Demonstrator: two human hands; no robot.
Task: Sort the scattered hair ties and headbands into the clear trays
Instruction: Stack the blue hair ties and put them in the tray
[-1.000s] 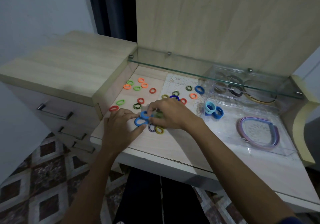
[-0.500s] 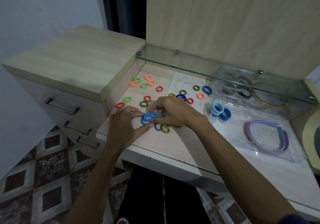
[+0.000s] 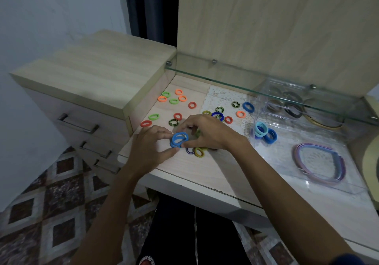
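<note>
Between my two hands sit stacked blue hair ties, just above the desk. My left hand pinches them from the left with thumb and fingers. My right hand holds their right side, fingers curled. Under my right hand lie a striped tie and a yellow tie. Several orange, green, red and striped ties are scattered farther back. A clear tray at the right holds blue ties and pastel headbands.
A second clear tray with dark headbands stands at the back right under a glass shelf. A drawer unit rises at the left. A lace mat lies mid-desk. The desk's front edge is near my forearms.
Both hands have lifted the blue ties slightly and gathered them into a tighter stack. The camera has shifted a little; the rest of the desk is unchanged.
</note>
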